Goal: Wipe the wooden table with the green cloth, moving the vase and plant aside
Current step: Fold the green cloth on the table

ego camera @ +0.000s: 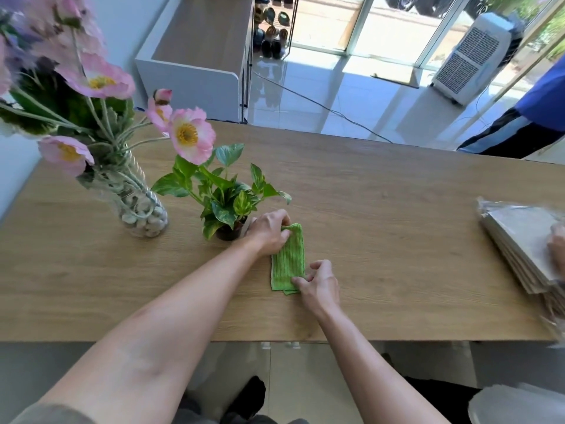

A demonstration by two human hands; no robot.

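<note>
A folded green cloth (289,258) lies on the wooden table (382,240) near its middle. My left hand (269,232) pinches the cloth's far end, which is bunched up under the fingers. My right hand (319,284) pinches the near right corner of the cloth. A small potted plant (220,194) with green leaves stands just left of my left hand, its dark pot almost touching the wrist. A glass vase (142,212) with pebbles and pink flowers stands further left.
A stack of plastic-wrapped flat sheets (519,240) lies at the table's right edge, with another person's hand (558,246) on it. A person in blue (526,123) stands beyond the far right edge. A white cabinet (195,62) stands behind the table.
</note>
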